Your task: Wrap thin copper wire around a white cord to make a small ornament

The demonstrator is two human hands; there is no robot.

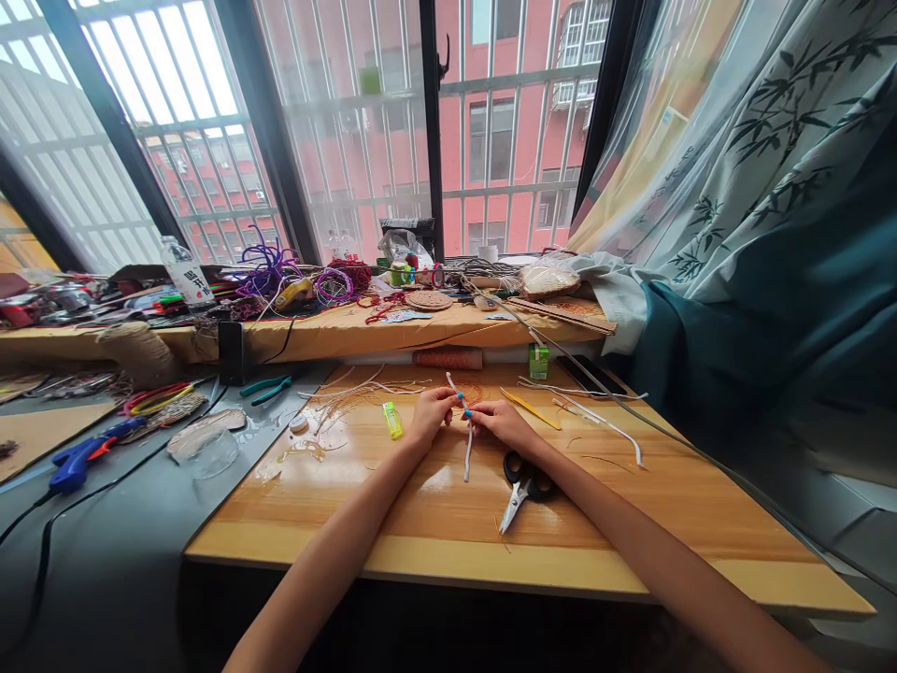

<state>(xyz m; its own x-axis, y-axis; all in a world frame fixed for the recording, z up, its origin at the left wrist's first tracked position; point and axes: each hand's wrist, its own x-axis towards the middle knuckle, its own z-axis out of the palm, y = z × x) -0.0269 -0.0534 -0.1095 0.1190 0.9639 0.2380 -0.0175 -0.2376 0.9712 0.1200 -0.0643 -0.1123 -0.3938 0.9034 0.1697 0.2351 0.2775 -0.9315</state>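
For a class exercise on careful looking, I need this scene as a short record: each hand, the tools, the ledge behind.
Left hand: pinching a white cord near its far end
Right hand: pinching the same cord, closer in
Wooden table: scissors beside the right forearm
Grey surface: blue glue gun, teal pliers
Ledge: bottle, tilted

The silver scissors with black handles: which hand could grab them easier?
Probably the right hand: the scissors lie close by it, handles nearest. The left hand is farther away. Both hands hold the thin white cord, so the right would need to let go first.
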